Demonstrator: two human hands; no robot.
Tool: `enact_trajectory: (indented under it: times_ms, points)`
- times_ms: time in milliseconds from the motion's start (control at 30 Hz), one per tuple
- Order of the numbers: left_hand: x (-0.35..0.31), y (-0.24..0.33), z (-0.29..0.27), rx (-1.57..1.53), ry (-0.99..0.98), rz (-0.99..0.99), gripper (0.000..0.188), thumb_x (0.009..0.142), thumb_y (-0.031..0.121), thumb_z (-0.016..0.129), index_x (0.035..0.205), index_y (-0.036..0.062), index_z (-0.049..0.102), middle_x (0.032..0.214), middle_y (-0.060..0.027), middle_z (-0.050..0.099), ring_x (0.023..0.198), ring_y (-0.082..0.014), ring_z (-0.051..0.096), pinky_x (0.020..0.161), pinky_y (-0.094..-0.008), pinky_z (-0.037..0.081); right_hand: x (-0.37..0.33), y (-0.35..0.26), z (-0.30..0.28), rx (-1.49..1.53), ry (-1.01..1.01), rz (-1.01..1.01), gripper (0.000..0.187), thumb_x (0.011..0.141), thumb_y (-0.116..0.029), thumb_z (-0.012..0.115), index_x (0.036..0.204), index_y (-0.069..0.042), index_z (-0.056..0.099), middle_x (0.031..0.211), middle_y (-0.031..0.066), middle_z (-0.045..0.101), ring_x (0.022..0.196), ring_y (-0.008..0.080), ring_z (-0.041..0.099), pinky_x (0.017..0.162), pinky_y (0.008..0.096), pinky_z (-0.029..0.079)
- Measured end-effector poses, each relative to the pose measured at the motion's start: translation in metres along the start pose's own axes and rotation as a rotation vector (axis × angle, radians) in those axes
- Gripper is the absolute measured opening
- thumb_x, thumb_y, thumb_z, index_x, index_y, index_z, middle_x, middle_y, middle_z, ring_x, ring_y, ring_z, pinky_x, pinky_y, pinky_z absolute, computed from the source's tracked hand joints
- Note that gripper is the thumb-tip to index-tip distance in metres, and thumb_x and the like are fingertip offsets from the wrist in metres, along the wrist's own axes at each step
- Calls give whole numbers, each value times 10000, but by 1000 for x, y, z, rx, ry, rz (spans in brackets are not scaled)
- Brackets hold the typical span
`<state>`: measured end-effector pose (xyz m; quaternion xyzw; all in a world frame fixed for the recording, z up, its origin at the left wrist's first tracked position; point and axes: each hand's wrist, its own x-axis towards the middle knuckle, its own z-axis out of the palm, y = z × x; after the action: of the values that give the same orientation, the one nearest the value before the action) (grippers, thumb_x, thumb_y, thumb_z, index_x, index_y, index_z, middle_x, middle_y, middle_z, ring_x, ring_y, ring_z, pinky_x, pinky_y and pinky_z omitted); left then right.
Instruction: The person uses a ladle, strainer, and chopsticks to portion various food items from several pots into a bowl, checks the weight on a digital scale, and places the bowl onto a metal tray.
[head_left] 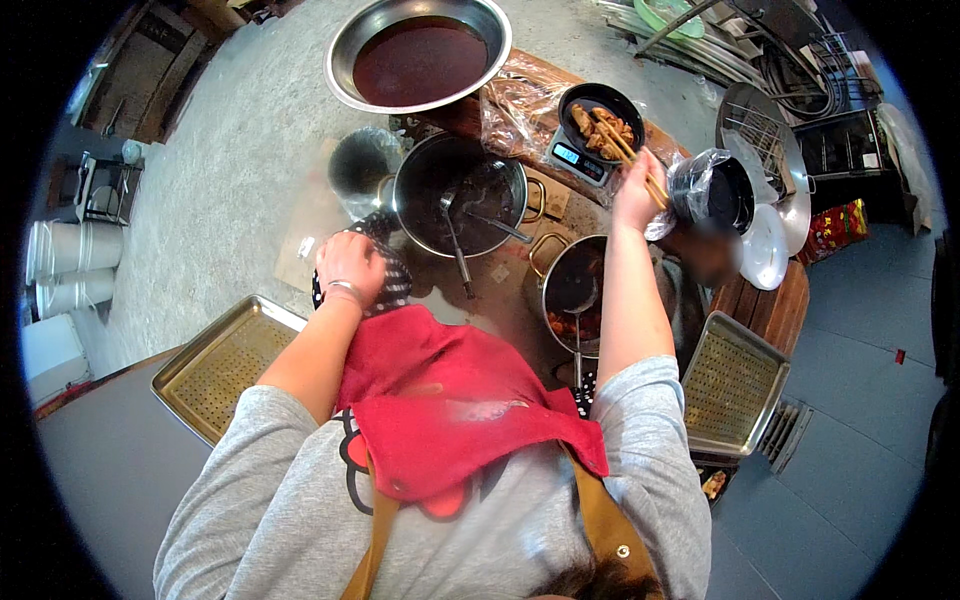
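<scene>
From where I stand, a gold-toned, perforated metal tray lies at the seated person's far left. Then comes the left hand, resting on black fabric with white dots over the knee; its fingers lie loose and I see nothing gripped. Beyond it sits a wide steel basin of dark reddish liquid, and nearer, a large steel pot with ladles leaning in it. Right of these, on a brown wooden table, a small grey digital scale with a lit display carries a round black bowl. Browned food pieces lie inside it, and pale wooden chopsticks reach in among them, their other ends closed in the fingers of the right hand. The weighing looks under way to me: a portion is already on the scale, but the chopsticks are not yet clear of it. Whether the amount is right I cannot tell. Farther right stand a plastic-wrapped black pot, a white plate and another perforated tray.
</scene>
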<state>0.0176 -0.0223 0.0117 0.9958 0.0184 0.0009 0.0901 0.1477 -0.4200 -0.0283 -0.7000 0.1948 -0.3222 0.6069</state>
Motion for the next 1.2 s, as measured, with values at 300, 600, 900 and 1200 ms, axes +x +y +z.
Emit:
enact_trajectory:
  times_ms: [300,600,900,1200]
  points:
    - [4,9,-2,-26,18,35,121,703,211,563,765,114,601,886,-63,583,942,-249,526,863,-392,366,16,16,-13,-56,67,-145,211,861,-156,568,982,3,637,858,111,657,779,177,614,737,293,475]
    - [2,6,-2,15,7,21,128,715,231,566,768,120,603,888,-58,586,946,-245,524,865,-394,364,20,-14,-47,-189,134,-167,232,886,-133,524,1029,32,602,945,128,637,843,195,605,765,297,472]
    - [-6,44,33,-700,-265,83,412,903,391,426,959,33,621,876,-113,639,736,-206,609,668,-330,457,-147,-100,-35,-193,-411,-652,128,811,-115,621,919,-47,632,910,102,615,825,260,605,717,332,496]
    - [-39,87,17,-1500,-497,-674,334,917,354,410,756,87,528,677,-57,585,580,-142,557,453,-242,391,-220,-87,-119,-649,-752,-348,486,706,-154,664,1159,-51,523,1201,191,486,1112,348,471,935,403,392]
